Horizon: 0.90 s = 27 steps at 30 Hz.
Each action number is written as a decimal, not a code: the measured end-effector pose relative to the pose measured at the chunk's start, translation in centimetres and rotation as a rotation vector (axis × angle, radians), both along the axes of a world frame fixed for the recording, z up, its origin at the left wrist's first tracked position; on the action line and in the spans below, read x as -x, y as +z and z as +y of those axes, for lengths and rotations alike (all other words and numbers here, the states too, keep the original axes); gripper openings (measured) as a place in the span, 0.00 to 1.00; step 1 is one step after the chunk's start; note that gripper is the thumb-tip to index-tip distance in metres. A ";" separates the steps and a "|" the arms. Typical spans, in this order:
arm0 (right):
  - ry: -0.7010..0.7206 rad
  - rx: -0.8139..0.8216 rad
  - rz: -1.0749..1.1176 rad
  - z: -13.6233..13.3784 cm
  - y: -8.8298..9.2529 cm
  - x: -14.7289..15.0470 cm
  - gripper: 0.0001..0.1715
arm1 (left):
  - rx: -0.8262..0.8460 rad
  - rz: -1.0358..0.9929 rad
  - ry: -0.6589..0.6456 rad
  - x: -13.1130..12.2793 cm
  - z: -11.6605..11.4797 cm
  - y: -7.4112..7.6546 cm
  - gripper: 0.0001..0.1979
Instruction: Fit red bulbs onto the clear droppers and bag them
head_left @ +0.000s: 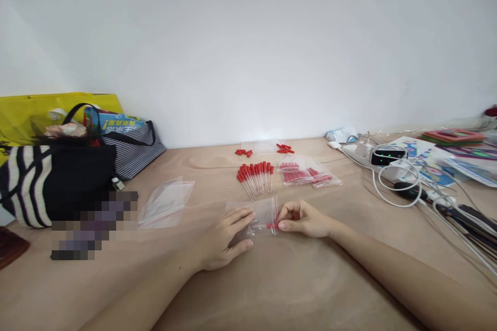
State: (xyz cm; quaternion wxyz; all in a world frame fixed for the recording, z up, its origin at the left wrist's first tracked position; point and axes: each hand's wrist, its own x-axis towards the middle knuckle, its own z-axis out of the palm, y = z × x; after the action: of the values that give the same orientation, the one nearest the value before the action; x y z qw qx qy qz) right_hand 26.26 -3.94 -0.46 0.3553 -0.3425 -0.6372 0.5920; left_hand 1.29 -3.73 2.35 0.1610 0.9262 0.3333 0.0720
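A clear zip bag [262, 208] with a red edge strip lies flat in front of me. My left hand [229, 235] rests on its left part, fingers spread. At the bag's right edge, my right hand [301, 220] pinches the red end of a dropper [273, 226], whose clear tube lies at the bag. Behind the bag is a fan of several red-capped droppers [255, 173]. Filled bags of red-capped pieces [297, 171] lie to its right. Loose red caps [244, 153] and clear tubes [266, 147] are farther back. Flat clear bags [166, 204] lie at the left.
Striped and black bags [77, 178] stand at the left, beside a blurred-out item [95, 225]. On the right are a power strip [353, 154] with white cables, a face mask [342, 135] and colourful frames [454, 138]. A wall closes off the table's back.
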 end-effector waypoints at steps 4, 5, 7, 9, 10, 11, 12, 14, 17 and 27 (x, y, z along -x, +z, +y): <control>-0.005 -0.125 -0.125 0.6 0.1 -1.6 0.17 | 0.056 -0.011 -0.001 1.1 0.4 0.0 0.22; 0.003 -0.157 -0.134 0.6 0.1 -1.7 0.17 | 0.059 -0.023 -0.004 1.2 0.6 -0.1 0.21; 0.009 -0.199 -0.146 0.7 0.2 -1.7 0.17 | 0.051 -0.056 -0.018 1.3 0.8 -0.2 0.19; -0.013 -0.199 -0.152 0.7 0.1 -1.4 0.17 | 0.036 -0.096 -0.046 1.2 0.9 -0.4 0.19; -0.043 -0.176 -0.147 0.7 0.0 -1.3 0.17 | 0.029 -0.114 -0.058 1.2 1.0 -0.4 0.18; -0.082 -0.140 -0.136 0.8 -0.1 -1.1 0.17 | 0.022 -0.131 -0.067 1.1 1.0 -0.5 0.18; -0.126 -0.100 -0.124 0.8 -0.2 -1.0 0.17 | 0.016 -0.145 -0.072 1.1 1.0 -0.5 0.17; -0.204 -0.033 -0.117 0.8 -0.4 -0.7 0.18 | 0.008 -0.157 -0.073 1.1 1.0 -0.5 0.17; -0.218 -0.020 -0.136 0.6 -0.6 -0.3 0.19 | -0.013 -0.134 -0.033 1.0 1.0 -0.6 0.18; -0.429 -0.288 -0.289 -0.7 -1.0 1.2 0.10 | -0.036 -0.080 0.025 1.0 0.8 -0.3 0.21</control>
State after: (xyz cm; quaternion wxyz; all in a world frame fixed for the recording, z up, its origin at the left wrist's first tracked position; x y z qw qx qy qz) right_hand 25.05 -4.67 -1.48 0.4229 -0.4960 -0.6716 0.3522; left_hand 0.32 -2.93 2.05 0.1568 0.9211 0.3365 0.1170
